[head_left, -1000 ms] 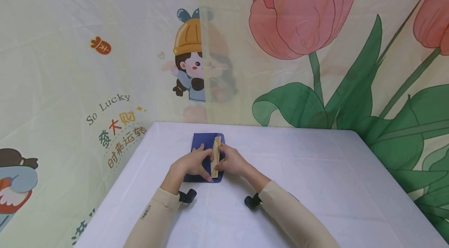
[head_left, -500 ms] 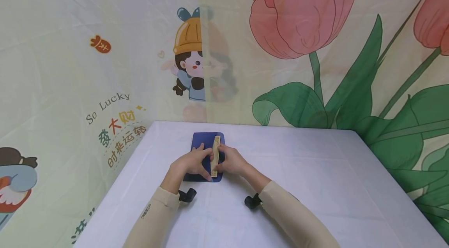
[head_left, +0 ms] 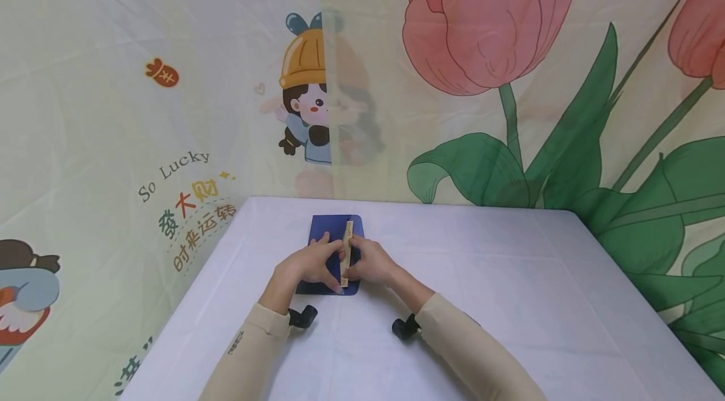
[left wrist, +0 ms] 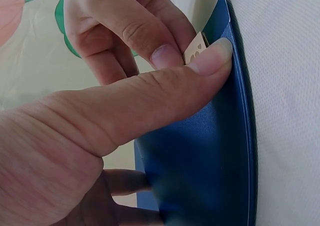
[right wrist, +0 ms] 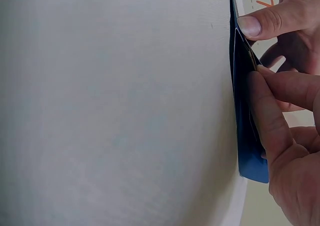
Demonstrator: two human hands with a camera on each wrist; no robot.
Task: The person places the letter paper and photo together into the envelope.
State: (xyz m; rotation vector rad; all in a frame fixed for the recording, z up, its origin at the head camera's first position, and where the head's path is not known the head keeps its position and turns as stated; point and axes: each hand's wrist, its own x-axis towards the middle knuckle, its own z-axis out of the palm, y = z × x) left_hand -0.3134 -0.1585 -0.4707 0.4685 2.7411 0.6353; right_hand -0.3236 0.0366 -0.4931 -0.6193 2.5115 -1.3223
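Note:
A dark blue folder (head_left: 328,226) lies on the white table, one flap of it standing raised in the left wrist view. A thin beige card with a cut-out pattern (head_left: 348,231) stands along the folder's right part, nearly edge-on to the head view. Its far side carries my right hand (head_left: 374,261), thumb and fingers pinching it. My left hand (head_left: 308,262) grips the folder, its thumb (left wrist: 165,93) pressed at the front edge beside the card's corner (left wrist: 195,48). From the right wrist, the card's lower part is hidden within the folder's fold (right wrist: 247,141).
White cloth covers the table (head_left: 510,300). A printed curtain (head_left: 368,73) with tulips and cartoon figures hangs behind and to the left. Black wrist cameras (head_left: 303,316) sit under both forearms.
My right hand has shifted slightly left with the card, which now leans more upright and shows a narrower face. The left hand and the folder have stayed in place.

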